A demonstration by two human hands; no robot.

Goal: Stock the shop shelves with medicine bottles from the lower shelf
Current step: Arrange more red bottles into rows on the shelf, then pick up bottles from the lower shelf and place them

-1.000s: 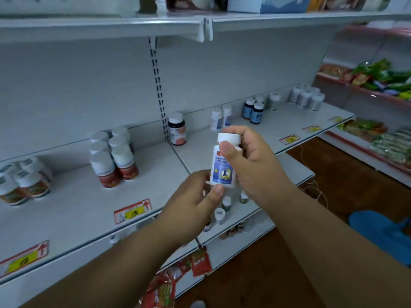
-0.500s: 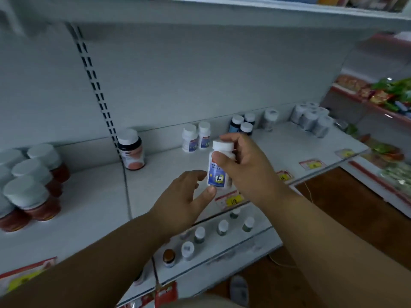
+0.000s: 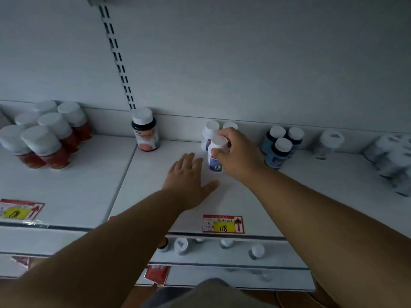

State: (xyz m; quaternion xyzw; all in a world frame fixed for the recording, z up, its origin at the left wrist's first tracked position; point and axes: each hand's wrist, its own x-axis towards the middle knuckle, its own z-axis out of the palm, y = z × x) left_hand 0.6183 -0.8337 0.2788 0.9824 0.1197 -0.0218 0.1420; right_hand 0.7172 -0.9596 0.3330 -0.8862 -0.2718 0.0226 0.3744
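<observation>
Bottle (image 3: 216, 155) now lower at shelf (image 3: 155, 196), in gripping right hand (image 3: 236, 155); left hand (image 3: 189, 176) flat, fingers spread; tag (image 3: 223, 223) "118".

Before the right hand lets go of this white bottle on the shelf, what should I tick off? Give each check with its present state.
1. Right hand has a firm grip on the white bottle: ok, fingers curl round its cap and body.
2. Bottle upright: ok.
3. Bottle's base resting on the shelf: cannot tell.
4. Matching bottles right behind it: ok, same white caps and blue labels.
5. Left hand out of the way: ok, open, beside the bottle, holding nothing.
6. Label facing forward: ok, blue label visible.
</observation>
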